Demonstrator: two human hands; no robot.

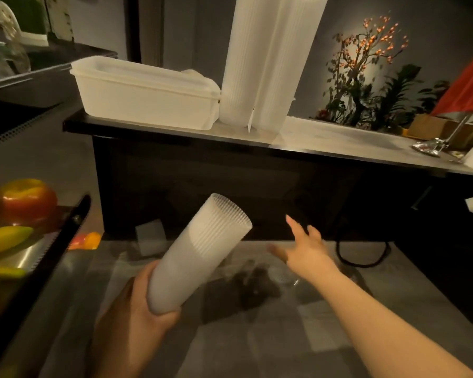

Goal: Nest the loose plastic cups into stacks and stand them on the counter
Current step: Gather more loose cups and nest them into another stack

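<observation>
Dim grey floor (257, 336) is lying nearest; left hand (145, 304) is gripping the base of a tilted nested cup stack (200, 252); right hand (306, 249) is reaching forward, fingers spread and holding nothing; farther off, two tall cup stacks (268, 58) are standing upright on the counter (339, 143), touching a white tub (145, 94) on their left.

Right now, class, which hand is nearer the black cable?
Right. The right hand reaches out just left of the cable; the left hand is farther left, gripping a cup stack.
</observation>
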